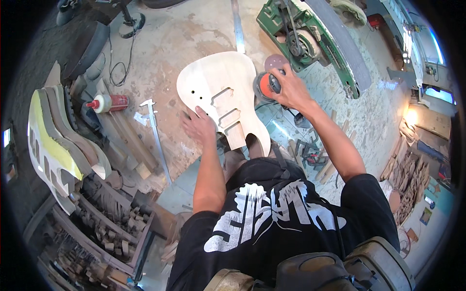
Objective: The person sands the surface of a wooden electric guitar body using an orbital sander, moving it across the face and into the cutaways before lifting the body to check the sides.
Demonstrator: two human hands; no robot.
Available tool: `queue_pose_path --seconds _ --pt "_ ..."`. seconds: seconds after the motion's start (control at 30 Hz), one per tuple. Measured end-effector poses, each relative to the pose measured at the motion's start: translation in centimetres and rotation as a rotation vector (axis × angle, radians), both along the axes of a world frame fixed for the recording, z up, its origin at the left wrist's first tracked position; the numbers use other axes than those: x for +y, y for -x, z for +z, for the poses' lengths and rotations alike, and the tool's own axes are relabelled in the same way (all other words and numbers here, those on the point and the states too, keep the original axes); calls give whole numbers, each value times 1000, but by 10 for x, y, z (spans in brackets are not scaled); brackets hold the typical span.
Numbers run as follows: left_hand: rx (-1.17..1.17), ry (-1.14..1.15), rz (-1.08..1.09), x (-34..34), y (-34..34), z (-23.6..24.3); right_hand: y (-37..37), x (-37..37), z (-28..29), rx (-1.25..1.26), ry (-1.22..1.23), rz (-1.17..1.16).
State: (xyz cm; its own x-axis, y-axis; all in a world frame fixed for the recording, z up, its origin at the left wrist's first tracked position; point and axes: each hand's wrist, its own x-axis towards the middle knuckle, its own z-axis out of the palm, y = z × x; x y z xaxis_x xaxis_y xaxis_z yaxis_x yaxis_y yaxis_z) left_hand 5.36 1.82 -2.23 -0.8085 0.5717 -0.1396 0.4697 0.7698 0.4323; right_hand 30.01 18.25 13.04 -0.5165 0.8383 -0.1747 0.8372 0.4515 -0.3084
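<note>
A pale wooden guitar body (218, 82) with pickup cavities and small dark holes lies at the bench edge, its neck end toward me. My left hand (199, 123) holds its lower left edge, thumb on top. My right hand (289, 89) grips an orange-and-black sander (267, 85) beside the body's right edge; a round sanding pad shows just behind it. To the left lie a metal caliper (153, 126) and a red-capped glue bottle (114, 103).
The wooden bench (145, 58) carries a metal straightedge and a coiled cable. A green machine (306, 43) stands at upper right. Stacked body cutouts (53, 136) are at left. Wood offcuts fill the lower left and right, and clamps (306, 155) sit below my right arm.
</note>
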Motion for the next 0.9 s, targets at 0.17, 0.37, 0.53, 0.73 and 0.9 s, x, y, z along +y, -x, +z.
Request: queue_pose_path --seconds 0.17,0.37,0.53,0.73,0.9 --pt "14 4 -3 2 0 1 15 7 9 -36 -12 88" --pt "-1 -21 -13 2 -1 6 -2 2 -11 8 -29 74" --pt "2 -6 19 1 -1 4 -23 0 13 -32 18 -37" --pt "6 -3 12 1 -1 3 -13 -7 21 -8 -32 -17" --pt "30 -6 -2 2 -2 2 0 -13 7 -26 -1 25"
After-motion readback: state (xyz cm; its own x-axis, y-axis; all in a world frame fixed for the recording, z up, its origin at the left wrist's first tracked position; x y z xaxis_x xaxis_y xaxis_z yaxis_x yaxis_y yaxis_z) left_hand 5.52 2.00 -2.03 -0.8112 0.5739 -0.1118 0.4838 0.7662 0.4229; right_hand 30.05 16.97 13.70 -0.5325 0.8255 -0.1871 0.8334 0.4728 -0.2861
